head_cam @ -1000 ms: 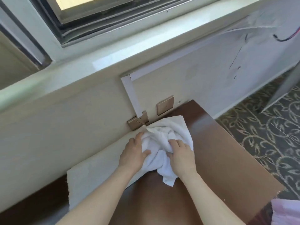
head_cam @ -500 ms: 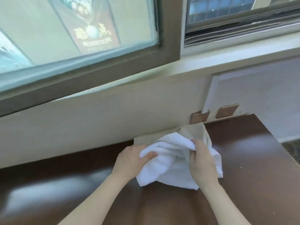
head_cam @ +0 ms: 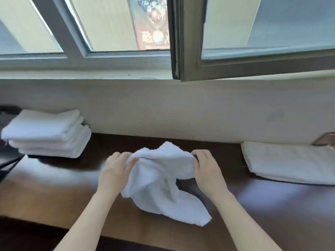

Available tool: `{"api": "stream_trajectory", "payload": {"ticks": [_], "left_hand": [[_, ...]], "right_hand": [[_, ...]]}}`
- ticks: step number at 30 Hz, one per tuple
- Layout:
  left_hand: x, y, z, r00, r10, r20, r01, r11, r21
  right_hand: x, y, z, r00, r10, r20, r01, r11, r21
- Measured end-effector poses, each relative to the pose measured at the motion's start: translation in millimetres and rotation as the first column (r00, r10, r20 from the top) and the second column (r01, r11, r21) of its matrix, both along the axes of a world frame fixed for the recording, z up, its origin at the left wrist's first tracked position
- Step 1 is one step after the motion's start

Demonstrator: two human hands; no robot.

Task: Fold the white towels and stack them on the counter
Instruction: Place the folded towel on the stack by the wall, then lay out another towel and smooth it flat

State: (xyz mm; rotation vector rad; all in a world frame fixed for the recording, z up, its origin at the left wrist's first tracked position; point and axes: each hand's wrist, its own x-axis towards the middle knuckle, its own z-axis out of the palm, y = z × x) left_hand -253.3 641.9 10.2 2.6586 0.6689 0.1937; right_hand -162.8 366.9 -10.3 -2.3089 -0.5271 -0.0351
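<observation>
White towel (head_cam: 159, 178), smack in the middle of the dark brown counter (head_cam: 272, 205), not folded yet and pretty bunched up. Lifted along its top edge, draped down in a loose twist, with the bottom corner lying on the wood toward the near edge. Pinched on its left side by the left hand (head_cam: 116, 171), thumb on the front of the cloth and fingers tucked in behind the fold. Gripped at its right end by the right hand (head_cam: 206, 169), fingers curled over the top of the bunched edge, back of the hand facing up. Both forearms bare, reaching in from the bottom of the view.

Off to the far left, up against the cream wall (head_cam: 181, 105): neat stack of folded towels (head_cam: 49, 134), several layers high, sitting on the counter well apart from the one being held. Too blurry for an exact layer count. Something dark (head_cam: 7, 160) just left of and below the stack at the frame edge, can't tell what.

Far right: pale flat cloth (head_cam: 290, 163) spread out on the counter, pushed back against the wall, with a brownish plate (head_cam: 324, 140) on the wall just above its back corner.

Up top: window frame (head_cam: 181, 42) over the sill, plus a poster (head_cam: 152, 24) with billiard balls showing through the glass.
</observation>
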Motion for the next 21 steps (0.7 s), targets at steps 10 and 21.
{"api": "stream_trajectory", "payload": {"ticks": [10,21], "left_hand": [[-69.1,16.4,-61.7,0.884,-0.122,-0.451,0.098,0.992,-0.076],[-62.1,2.1,-83.7,0.83,-0.128,-0.543,0.115,0.992,-0.057]], "right_hand": [[-67.3,66.3,-53.6,0.926,0.207,-0.315,-0.307,0.9,-0.308],[-104.2,76.6,-112.2,0.845,0.298,-0.443,-0.459,0.829,-0.319]]}}
